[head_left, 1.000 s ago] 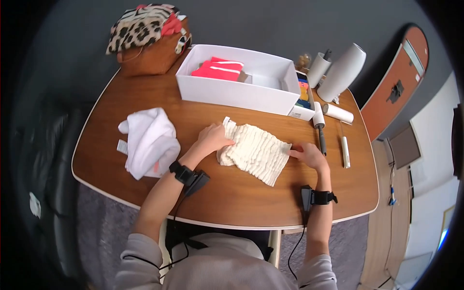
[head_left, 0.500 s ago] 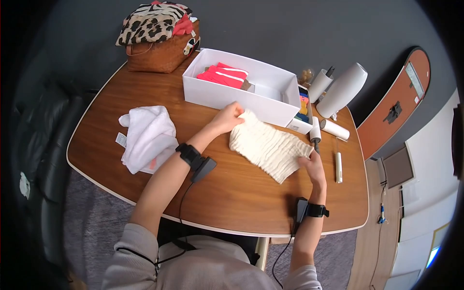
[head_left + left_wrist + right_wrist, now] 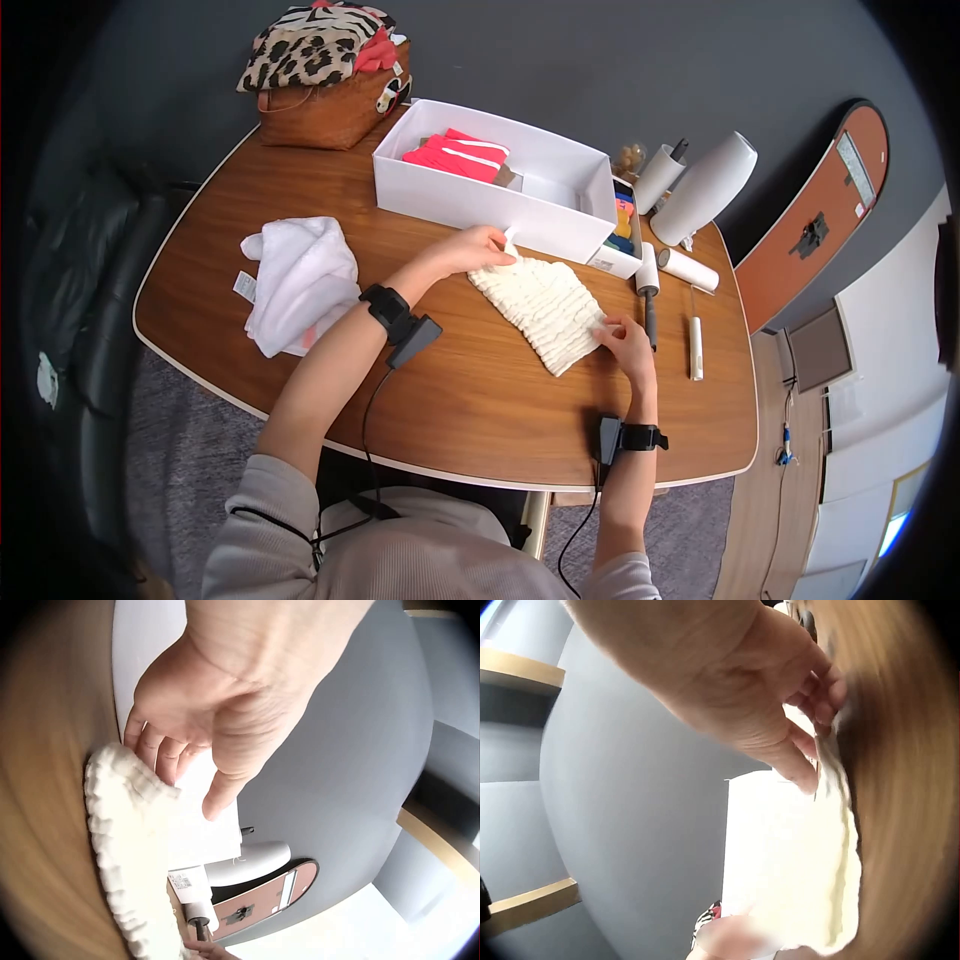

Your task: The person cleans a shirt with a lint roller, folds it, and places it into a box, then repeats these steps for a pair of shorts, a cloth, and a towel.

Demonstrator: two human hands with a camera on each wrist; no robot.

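A cream cloth with crinkled ribs [image 3: 540,305] lies on the brown wooden table [image 3: 440,400], folded to a rough rectangle. My left hand [image 3: 465,252] is at its far left corner, where a small piece sticks up by the fingers. In the left wrist view the thumb of this hand [image 3: 232,712] stands apart from the fingers, whose tips are right at the cloth's edge. My right hand [image 3: 628,345] pinches the near right edge; the right wrist view shows thumb and forefinger on the cloth's border [image 3: 836,817].
Behind the cloth stands a long white box [image 3: 480,200] with red striped fabric [image 3: 460,155]. A crumpled white cloth [image 3: 305,285] lies left. To the right are a lint roller [image 3: 648,280], a white cylinder [image 3: 688,270] and a slim white stick [image 3: 696,350]. A brown bag [image 3: 330,110] stands back left.
Earlier my left hand held the cloth's far left corner, and raised it half a second ago. The cloth now lies lower and flatter, and the left thumb has parted from it.
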